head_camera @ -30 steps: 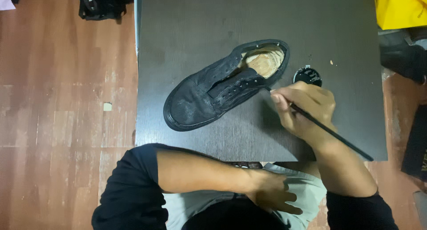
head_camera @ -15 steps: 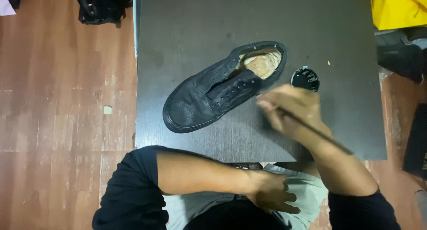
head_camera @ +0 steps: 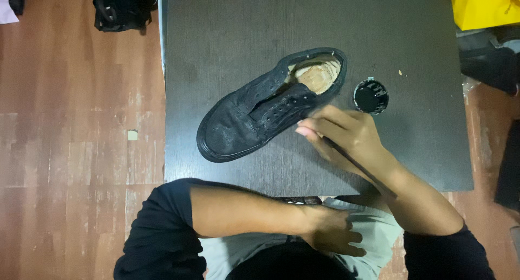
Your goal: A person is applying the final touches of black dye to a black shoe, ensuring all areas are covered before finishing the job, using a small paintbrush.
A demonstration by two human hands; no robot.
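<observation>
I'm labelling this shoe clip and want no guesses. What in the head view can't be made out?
- Tip of the thin dark brush: hidden behind the right hand, next to the black shoe.
- Contents of the small round black pot: too dark to tell.
- What the left hand rests on: the lap below the dark table, partly cut off.
- Yellow thing: cut by the top-right edge.
</observation>
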